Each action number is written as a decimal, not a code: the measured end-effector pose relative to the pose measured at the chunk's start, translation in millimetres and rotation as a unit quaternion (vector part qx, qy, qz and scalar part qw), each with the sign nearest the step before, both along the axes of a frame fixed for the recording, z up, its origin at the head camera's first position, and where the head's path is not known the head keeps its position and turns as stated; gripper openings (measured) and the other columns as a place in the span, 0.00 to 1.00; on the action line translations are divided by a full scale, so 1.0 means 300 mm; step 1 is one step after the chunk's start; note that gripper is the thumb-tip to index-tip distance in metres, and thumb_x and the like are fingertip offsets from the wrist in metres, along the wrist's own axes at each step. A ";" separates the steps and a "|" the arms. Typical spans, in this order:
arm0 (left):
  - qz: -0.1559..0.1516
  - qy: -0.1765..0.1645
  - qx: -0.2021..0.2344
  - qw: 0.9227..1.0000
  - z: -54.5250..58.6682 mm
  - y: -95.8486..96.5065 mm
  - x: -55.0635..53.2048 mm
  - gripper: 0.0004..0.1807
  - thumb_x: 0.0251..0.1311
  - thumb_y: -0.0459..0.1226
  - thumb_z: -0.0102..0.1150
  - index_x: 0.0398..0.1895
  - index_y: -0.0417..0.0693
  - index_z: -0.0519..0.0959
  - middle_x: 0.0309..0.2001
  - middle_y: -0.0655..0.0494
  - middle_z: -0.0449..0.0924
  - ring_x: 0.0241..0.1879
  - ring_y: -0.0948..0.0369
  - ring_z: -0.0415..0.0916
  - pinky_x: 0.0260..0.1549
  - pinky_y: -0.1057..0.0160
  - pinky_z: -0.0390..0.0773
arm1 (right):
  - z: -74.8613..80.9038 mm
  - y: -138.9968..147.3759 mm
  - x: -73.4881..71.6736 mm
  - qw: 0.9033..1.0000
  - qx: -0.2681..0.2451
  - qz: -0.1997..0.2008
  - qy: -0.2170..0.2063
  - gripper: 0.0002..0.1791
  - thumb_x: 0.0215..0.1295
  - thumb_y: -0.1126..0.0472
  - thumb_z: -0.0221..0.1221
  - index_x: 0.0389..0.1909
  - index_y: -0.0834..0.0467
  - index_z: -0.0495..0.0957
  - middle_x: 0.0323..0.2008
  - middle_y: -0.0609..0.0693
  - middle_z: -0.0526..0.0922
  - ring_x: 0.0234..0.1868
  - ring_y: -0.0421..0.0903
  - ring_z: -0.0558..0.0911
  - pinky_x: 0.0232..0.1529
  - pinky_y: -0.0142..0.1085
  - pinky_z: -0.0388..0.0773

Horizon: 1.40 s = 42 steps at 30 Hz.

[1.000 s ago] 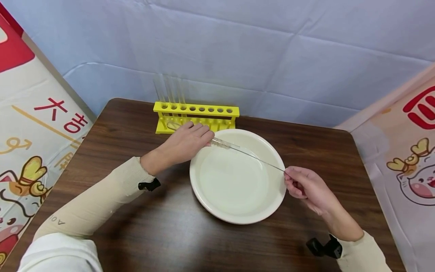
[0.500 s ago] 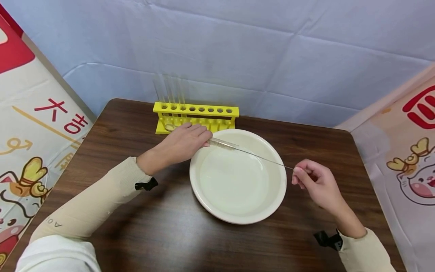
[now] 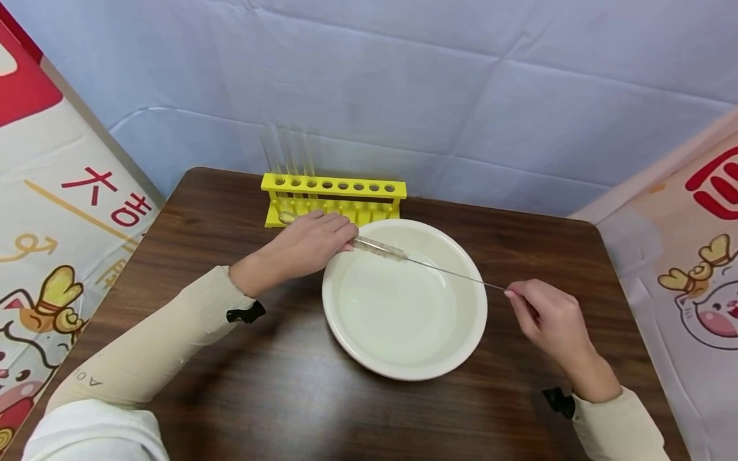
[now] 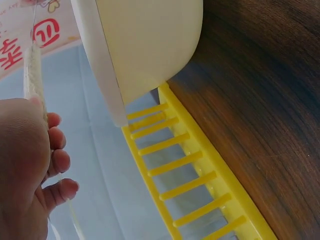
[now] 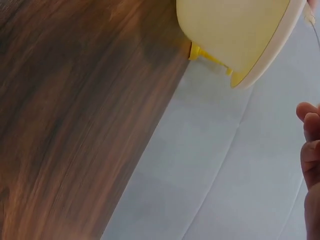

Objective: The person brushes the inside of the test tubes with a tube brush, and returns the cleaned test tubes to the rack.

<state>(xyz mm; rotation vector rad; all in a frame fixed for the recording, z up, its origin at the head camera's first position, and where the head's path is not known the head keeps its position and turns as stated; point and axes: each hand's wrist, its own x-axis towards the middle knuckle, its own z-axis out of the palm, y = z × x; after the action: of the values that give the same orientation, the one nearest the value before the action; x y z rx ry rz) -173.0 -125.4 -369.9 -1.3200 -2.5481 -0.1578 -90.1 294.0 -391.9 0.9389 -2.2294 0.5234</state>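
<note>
In the head view my left hand (image 3: pixel 305 246) grips a clear glass test tube (image 3: pixel 375 244), tilted over the back of a white basin (image 3: pixel 403 372). Pale bristles of a test tube brush sit inside the tube, up to its mouth. The brush's thin wire handle (image 3: pixel 455 274) runs right, and my right hand (image 3: pixel 550 320) pinches its end between thumb and forefinger, just beyond the basin's right rim. In the left wrist view, the fingers (image 4: pixel 59 160) curl about the tube. Only part of the right hand (image 5: pixel 312 145) shows in the right wrist view.
A yellow test tube rack (image 3: pixel 351 193) stands behind the basin, with three clear test tubes (image 3: pixel 292 153) upright at its left end. Everything stands on a dark wooden table (image 3: pixel 259 390). A pale cloth backdrop (image 3: pixel 375 96) hangs behind it, with printed panels at both sides.
My right hand has moved to the right, drawing the wire handle outward. The bristles have slid toward the tube's mouth. My left hand has shifted slightly left with the tube.
</note>
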 end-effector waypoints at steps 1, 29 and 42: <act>0.001 -0.001 -0.002 1.000 0.001 0.000 0.000 0.11 0.79 0.42 0.49 0.48 0.45 0.76 0.45 0.50 0.79 0.43 0.53 0.76 0.42 0.54 0.77 | 0.001 0.001 0.000 1.000 0.003 -0.001 0.006 0.27 0.81 0.48 0.49 0.29 0.64 0.81 0.21 0.49 0.77 0.19 0.37 0.68 0.20 0.33 0.69; -0.001 -0.001 0.000 1.000 0.002 -0.020 0.010 0.11 0.77 0.42 0.51 0.47 0.43 0.75 0.44 0.51 0.79 0.42 0.53 0.75 0.41 0.54 0.76 | 0.021 0.026 0.026 0.987 0.060 0.026 0.149 0.19 0.79 0.62 0.52 0.28 0.69 0.79 0.23 0.60 0.80 0.17 0.53 0.75 0.12 0.45 0.70; -0.006 -0.003 -0.009 1.000 -0.013 -0.040 -0.002 0.10 0.78 0.43 0.51 0.43 0.45 0.73 0.40 0.52 0.76 0.38 0.55 0.72 0.37 0.56 0.72 | 0.027 0.041 0.046 0.988 0.064 0.020 0.139 0.20 0.80 0.62 0.51 0.27 0.68 0.78 0.23 0.59 0.79 0.17 0.53 0.75 0.12 0.45 0.69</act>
<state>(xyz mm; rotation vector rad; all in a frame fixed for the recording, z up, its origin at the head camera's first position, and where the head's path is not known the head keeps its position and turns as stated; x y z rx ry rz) -173.4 -137.6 -373.7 -1.3438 -2.5518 -0.1420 -76.5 306.4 -383.9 1.0546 -2.0141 0.2509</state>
